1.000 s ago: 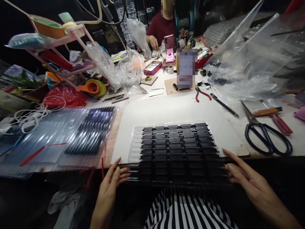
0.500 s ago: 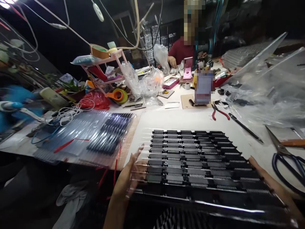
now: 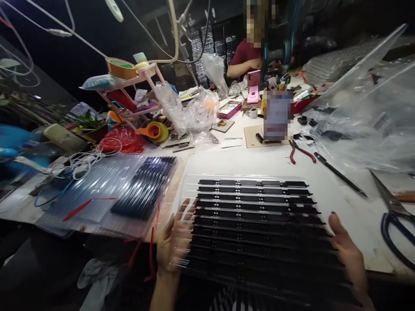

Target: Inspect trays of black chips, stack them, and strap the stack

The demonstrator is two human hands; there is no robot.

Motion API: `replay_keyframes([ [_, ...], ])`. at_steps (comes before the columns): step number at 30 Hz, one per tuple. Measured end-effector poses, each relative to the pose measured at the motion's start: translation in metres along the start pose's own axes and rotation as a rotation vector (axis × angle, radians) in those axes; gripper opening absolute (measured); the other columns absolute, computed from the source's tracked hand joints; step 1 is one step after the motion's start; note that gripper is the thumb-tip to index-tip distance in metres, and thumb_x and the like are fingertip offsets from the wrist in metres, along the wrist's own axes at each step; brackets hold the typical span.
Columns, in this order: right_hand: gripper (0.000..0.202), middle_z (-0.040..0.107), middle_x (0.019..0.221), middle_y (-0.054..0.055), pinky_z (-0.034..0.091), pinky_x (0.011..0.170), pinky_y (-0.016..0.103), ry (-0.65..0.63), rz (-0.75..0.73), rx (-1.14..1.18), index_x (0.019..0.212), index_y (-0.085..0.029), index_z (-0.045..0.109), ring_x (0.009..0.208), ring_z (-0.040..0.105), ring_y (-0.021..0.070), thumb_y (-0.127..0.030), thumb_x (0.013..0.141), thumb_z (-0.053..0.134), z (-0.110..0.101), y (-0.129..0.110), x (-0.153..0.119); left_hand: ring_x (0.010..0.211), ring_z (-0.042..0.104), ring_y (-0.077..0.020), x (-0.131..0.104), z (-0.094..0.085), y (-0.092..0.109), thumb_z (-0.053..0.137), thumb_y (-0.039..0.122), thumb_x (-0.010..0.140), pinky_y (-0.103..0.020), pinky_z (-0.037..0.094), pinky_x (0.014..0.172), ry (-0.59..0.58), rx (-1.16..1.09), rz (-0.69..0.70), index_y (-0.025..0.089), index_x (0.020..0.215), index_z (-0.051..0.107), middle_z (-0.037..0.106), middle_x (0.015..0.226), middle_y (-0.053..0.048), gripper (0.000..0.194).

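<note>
A clear plastic tray (image 3: 253, 233) with several rows of black parts is held up in front of me, over the near edge of the white table. My left hand (image 3: 171, 237) grips its left side, and some fingers show through the clear plastic. At the right side my right hand (image 3: 350, 255) holds the tray's edge, thumb up, with its other fingers hidden. To the left lies a stack of clear trays (image 3: 106, 185), partly filled with dark strips and with red ties about it.
Red-handled pliers (image 3: 301, 153), a black pen (image 3: 340, 172) and large scissors (image 3: 392, 207) lie on the table (image 3: 214, 164). A phone (image 3: 277, 114) stands behind. Plastic bags fill the right. Across sits a person in a red top (image 3: 243, 58).
The tray has tilted, so its black rows look darker and flatter. My right hand shows more of itself beside the tray. The view has shifted slightly.
</note>
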State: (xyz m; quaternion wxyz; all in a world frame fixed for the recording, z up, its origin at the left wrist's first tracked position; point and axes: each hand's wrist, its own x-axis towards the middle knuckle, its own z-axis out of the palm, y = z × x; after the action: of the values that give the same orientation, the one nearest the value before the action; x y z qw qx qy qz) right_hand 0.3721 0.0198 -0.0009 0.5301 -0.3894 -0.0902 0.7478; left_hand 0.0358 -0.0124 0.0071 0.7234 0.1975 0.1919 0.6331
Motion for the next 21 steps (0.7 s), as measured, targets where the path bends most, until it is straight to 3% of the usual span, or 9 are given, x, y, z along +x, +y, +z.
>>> replay_keyframes([
  [2,0.030,0.069,0.107,0.004,0.044,0.099,0.044,-0.007,0.054,0.096,0.104,-0.026,0.069,0.110,0.059,0.0248,-0.043,0.087,0.053,0.010,0.002,0.002,0.138,0.023,-0.0211,0.002,-0.001,0.000,0.014,0.042,0.097,-0.042,0.017,0.114,-0.030,-0.015,-0.020,0.021,0.148,-0.002,0.021,0.151,-0.010,0.057],
  [9,0.029,0.067,0.112,0.002,0.043,0.101,0.038,-0.016,0.094,0.319,0.110,-0.024,0.067,0.114,0.056,0.0201,-0.033,0.091,0.046,0.025,0.006,0.005,0.139,0.016,-0.0159,0.008,-0.009,-0.001,0.006,0.025,0.097,-0.036,0.010,0.115,-0.043,-0.029,-0.093,0.028,0.147,-0.001,0.015,0.153,-0.004,0.050],
  [12,0.031,0.062,0.121,-0.001,0.042,0.101,0.034,0.025,0.040,0.366,0.114,-0.025,0.065,0.118,0.053,0.0172,-0.030,0.092,0.043,0.025,0.006,0.008,0.138,0.020,-0.0125,0.006,-0.008,-0.003,0.009,0.023,0.097,-0.029,0.011,0.114,0.057,-0.007,-0.057,0.027,0.147,0.004,0.021,0.152,-0.002,0.051],
  [17,0.034,0.055,0.130,-0.005,0.041,0.102,0.027,0.068,-0.035,0.387,0.116,-0.023,0.062,0.122,0.048,0.0119,-0.023,0.094,0.036,0.032,0.002,0.010,0.135,0.028,-0.0107,0.008,0.006,-0.009,0.020,0.027,0.097,-0.028,0.015,0.115,0.337,0.134,-0.012,0.030,0.147,0.015,0.036,0.145,0.003,0.050],
  [21,0.034,0.058,0.126,-0.003,0.041,0.099,0.019,0.110,-0.073,0.340,0.114,-0.021,0.064,0.120,0.049,0.0078,-0.018,0.095,0.036,0.036,0.000,0.009,0.136,0.026,-0.0104,0.012,0.010,-0.009,0.027,0.025,0.096,-0.027,0.022,0.113,0.434,0.251,-0.008,0.032,0.145,0.024,0.040,0.144,0.005,0.049],
])
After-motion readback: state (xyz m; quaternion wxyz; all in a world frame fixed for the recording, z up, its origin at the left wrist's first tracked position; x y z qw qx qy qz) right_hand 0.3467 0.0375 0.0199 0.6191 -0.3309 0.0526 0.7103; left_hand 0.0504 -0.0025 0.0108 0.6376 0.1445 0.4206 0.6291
